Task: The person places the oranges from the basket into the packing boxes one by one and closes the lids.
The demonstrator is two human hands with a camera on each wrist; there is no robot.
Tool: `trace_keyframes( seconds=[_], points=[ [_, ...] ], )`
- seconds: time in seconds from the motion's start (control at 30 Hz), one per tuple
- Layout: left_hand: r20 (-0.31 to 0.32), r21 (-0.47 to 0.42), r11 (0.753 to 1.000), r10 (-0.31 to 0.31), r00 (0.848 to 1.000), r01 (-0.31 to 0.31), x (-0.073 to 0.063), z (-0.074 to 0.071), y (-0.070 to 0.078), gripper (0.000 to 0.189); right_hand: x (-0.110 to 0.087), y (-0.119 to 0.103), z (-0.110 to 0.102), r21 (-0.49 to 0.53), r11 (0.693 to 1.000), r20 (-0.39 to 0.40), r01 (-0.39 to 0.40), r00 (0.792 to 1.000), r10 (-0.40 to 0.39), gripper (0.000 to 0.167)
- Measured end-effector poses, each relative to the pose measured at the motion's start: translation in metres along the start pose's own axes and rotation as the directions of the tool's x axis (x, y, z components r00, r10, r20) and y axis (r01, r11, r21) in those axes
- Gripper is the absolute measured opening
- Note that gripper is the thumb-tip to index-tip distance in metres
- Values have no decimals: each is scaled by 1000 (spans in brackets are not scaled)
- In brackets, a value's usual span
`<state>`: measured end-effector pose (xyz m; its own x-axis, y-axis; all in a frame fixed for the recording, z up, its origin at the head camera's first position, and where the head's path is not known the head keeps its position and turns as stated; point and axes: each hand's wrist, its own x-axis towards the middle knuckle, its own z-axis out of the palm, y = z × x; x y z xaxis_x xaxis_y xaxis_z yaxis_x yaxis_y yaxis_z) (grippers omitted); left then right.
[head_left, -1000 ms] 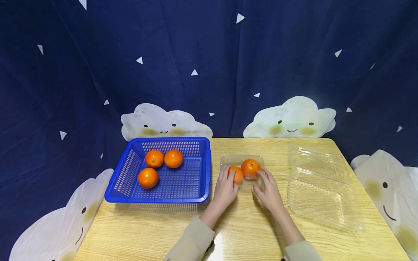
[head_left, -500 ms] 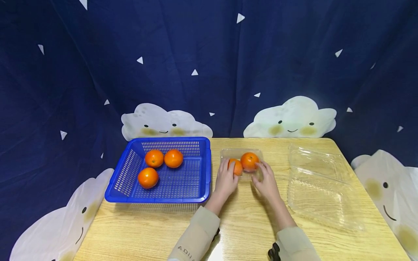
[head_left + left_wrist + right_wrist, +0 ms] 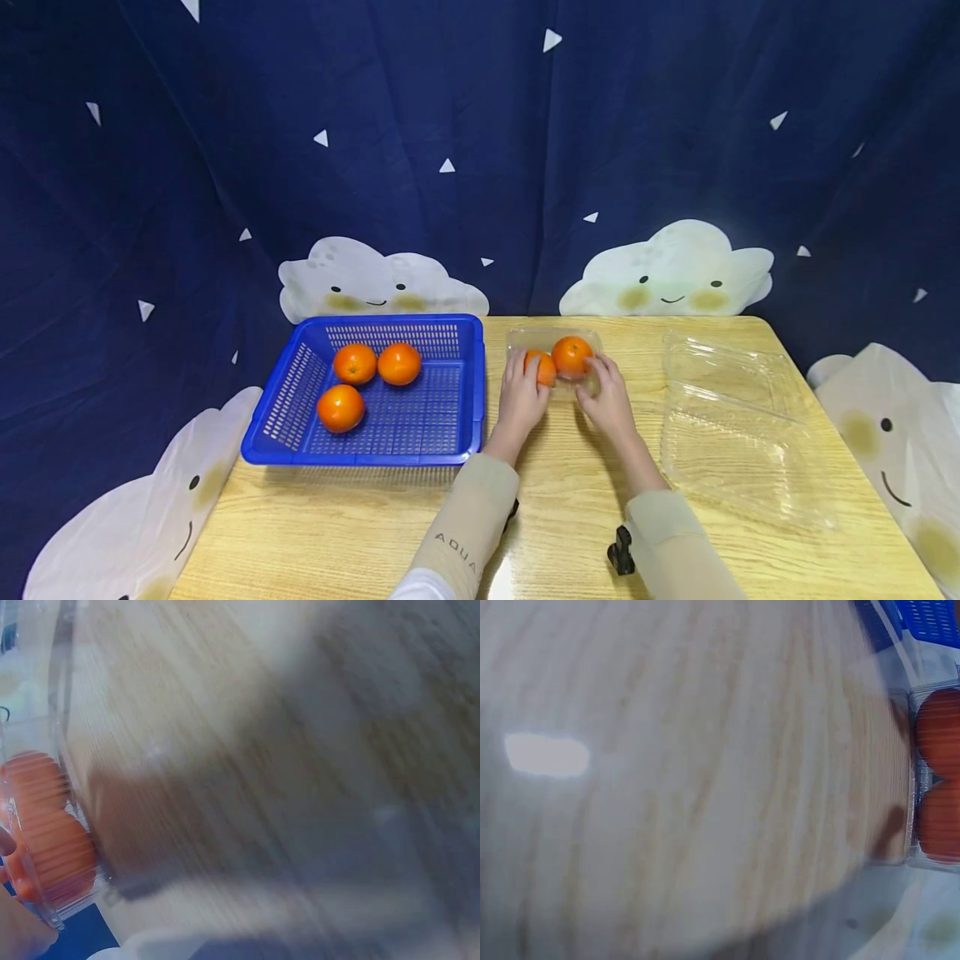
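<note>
A clear plastic container (image 3: 553, 335) stands on the table with two oranges side by side in it. My left hand (image 3: 522, 406) grips the container's left side, its fingers reaching over the left orange (image 3: 543, 369). At the opposite end, my right hand (image 3: 611, 406) holds the container's right side with curved fingers, close to the right orange (image 3: 572, 357). Through the ridged wall of the container (image 3: 69, 765), both oranges (image 3: 56, 859) show in the left wrist view. Its near side (image 3: 913, 802) appears at the right wrist view's edge, with no hand visible there.
Left of the hands is a blue plastic basket (image 3: 471, 417) with three oranges (image 3: 341, 408) inside. More clear plastic containers or lids (image 3: 727, 442) lie on the right of the wooden table (image 3: 300, 533). Behind the table hangs a dark blue curtain (image 3: 480, 100) with cloud prints.
Both hands have moved forward, away from the person, and the container with its two oranges has slid toward the table's far edge with them. The basket and the plastic on the right are unmoved.
</note>
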<state>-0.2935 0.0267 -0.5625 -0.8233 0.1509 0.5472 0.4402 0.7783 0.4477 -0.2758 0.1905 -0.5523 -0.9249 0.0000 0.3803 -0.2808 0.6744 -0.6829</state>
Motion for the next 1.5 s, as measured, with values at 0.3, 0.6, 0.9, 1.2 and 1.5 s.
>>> trace_keyframes(
  seconds=[0.3, 0.6, 0.9, 1.2, 1.5],
  points=[
    [43, -41, 998, -50, 998, 52, 11, -2, 3, 40, 14, 7, 2, -7, 1000, -4, 20, 1000, -20, 53],
    [110, -16, 997, -72, 991, 74, 25, 0, -3, 38, 24, 8, 3, -6, 1000, 22, -8, 1000, 9, 54],
    [279, 46, 992, -126, 952, 118, 37, -10, -2, 42, 33, 12, 4, -32, 999, 45, -22, 999, 24, 54],
    [278, 73, 995, -80, 957, 62, 43, -13, -5, 43, 41, 11, 6, -38, 999, 71, -35, 997, 38, 55],
    [309, 65, 994, -107, 945, 91, 45, -13, -5, 44, 43, 9, 5, -57, 996, 94, -62, 993, 67, 56]
  ],
)
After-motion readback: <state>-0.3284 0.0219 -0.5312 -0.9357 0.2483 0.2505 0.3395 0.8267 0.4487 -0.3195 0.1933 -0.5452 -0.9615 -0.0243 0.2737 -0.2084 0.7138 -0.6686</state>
